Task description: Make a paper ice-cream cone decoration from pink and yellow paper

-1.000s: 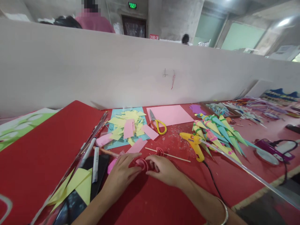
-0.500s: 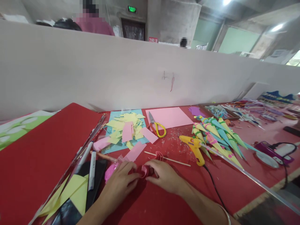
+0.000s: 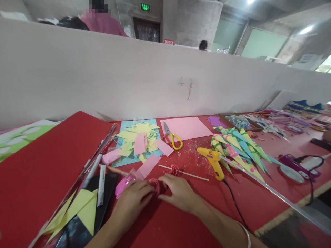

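Between my hands, low in the centre over the red table, is a small curled pink strip [image 3: 156, 185]. The fingers of my left hand [image 3: 136, 198] are closed on its left side. My right hand [image 3: 178, 193] is at its right, thumb and fingers bent round a small gap; whether they grip the strip is hard to see. Just beyond my right hand, pink curled pieces [image 3: 174, 169] lie on a thin wooden stick [image 3: 192, 175]. A bright pink bundle [image 3: 122, 186] in clear wrap lies beside my left hand.
Yellow-handled scissors [image 3: 177, 141] lie on pink paper [image 3: 191, 128]. Yellow and pink paper pieces [image 3: 141, 136] cover a blue sheet. A yellow glue gun [image 3: 213, 161] with a long clear stick and colourful paper cones [image 3: 240, 148] are at right. Markers [image 3: 101, 186] lie left.
The curled pink strip has shifted slightly left, nearer my left fingers. My right hand has moved a little left and its fingers are slightly more apart.
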A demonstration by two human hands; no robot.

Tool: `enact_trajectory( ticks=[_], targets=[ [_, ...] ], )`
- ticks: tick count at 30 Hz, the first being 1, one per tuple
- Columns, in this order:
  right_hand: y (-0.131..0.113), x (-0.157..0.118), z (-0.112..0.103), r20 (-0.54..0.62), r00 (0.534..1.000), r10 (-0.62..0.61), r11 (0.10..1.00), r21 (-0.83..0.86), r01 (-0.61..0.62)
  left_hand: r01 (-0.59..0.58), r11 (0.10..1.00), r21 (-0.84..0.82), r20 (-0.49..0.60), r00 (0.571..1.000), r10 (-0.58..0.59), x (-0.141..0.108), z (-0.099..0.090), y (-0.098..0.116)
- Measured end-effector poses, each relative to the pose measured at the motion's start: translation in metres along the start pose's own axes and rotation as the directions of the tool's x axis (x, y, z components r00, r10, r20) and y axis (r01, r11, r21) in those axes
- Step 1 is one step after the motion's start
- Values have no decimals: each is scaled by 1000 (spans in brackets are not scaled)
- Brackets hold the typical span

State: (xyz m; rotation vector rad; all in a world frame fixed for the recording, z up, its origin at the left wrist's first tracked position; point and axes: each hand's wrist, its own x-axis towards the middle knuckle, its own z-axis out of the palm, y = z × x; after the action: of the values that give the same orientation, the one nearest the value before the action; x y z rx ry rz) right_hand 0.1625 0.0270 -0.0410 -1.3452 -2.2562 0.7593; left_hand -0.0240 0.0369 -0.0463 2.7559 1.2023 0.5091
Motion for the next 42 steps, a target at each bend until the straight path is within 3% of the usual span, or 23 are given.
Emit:
enact_trajectory(
  ticks=[13, 23, 32, 42],
  targets=[
    [6, 0, -8, 3, 996, -91, 995, 50, 90, 5, 998, 64, 89, 996, -11, 2, -1, -1],
    [1, -2, -4, -40, 999, 4, 992, 122, 0, 6, 997, 76, 110, 994, -14, 2, -4, 1],
    [1, -2, -9, -22, 999, -29, 991, 128, 32, 44, 999, -5, 168, 985, -43, 3, -7, 3],
    [5, -1, -7, 17, 999, -51, 990, 130, 49, 6, 1000, -2, 102, 995, -5, 3, -6, 3]
  ],
)
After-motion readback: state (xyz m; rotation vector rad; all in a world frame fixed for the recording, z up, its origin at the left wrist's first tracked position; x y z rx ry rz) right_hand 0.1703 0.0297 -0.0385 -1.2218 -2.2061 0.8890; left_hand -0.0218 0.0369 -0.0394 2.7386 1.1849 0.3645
